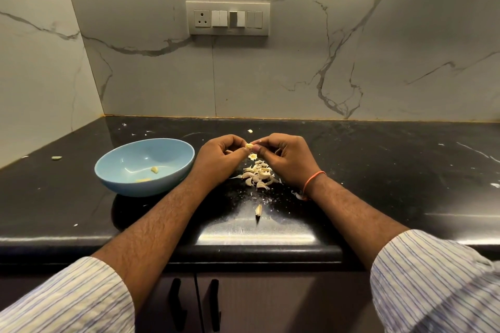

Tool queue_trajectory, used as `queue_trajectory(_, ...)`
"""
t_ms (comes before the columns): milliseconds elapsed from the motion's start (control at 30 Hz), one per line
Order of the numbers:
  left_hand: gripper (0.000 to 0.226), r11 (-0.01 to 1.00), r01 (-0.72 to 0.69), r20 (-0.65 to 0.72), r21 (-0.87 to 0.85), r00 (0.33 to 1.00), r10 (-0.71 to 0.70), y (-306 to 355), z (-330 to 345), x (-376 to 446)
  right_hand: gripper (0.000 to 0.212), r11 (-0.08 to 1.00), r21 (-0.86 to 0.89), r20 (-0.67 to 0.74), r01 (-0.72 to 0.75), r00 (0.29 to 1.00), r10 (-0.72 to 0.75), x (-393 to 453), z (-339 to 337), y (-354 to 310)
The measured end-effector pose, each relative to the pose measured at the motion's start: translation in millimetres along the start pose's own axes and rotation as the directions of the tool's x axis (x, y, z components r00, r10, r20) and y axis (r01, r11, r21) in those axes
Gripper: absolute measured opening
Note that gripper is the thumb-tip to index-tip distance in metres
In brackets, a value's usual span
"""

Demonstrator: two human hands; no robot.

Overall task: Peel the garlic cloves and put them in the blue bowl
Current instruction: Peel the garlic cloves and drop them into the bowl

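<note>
Now | both hands (250, 155) pinch one garlic clove (249, 146) | long axis roughly left-right | blue bowl (144, 166) left.

Dim, warm, yellowish indoor light falls from above, leaving the marbled wall (297, 67) muddy at its top corners. A broad glare streak gleams along the rounded front edge of the black desk (257, 235), and a soft shadow pools under the blue bowl (173, 170). Wide-angle distortion bows the edges; the striped sleeves (438, 284) are slightly soft.

Blue bowl (108, 170) beside garlic pile (258, 174)
</note>
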State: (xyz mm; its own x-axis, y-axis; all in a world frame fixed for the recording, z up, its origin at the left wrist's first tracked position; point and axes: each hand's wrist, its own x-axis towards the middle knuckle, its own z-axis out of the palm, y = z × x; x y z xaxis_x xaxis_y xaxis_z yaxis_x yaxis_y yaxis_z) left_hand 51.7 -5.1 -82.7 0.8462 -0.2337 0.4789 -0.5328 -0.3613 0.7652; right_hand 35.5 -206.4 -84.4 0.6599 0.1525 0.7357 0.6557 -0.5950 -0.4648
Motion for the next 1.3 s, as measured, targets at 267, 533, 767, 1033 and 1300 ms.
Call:
queue_trajectory(267,0.005,1.0,0.019,0.003,0.012,1.0,-0.02,-0.4,2.0,1.8,0.014,0.988,0.129,0.011,-0.09,0.996,0.089,1.0,-1.3,0.0)
queue_trajectory(533,0.003,1.0,0.018,0.005,0.025,1.0,-0.018,-4.7,2.6,2.4,0.011,0.964,0.187,0.032,-0.188,0.982,0.185,0.4,-1.6,0.0)
queue_trajectory(767,0.005,0.996,0.027,0.011,0.085,1.0,-0.028,-2.7,3.2,1.6,0.014,0.909,0.337,0.04,-0.246,0.968,0.247,1.6,-0.7,-0.6)
queue_trajectory(1033,0.018,0.988,-0.013,-0.044,0.153,0.999,0.02,-3.1,1.6,-1.7,0.017,0.823,0.407,0.056,-0.396,0.91,0.41,3.0,-1.1,3.8)
queue_trajectory(1300,0.011,0.979,-0.046,-0.095,0.197,0.993,0.066,-5.3,3.6,-4.5,0.019,0.847,0.314,0.015,-0.43,0.894,0.448,3.7,-2.1,6.0)
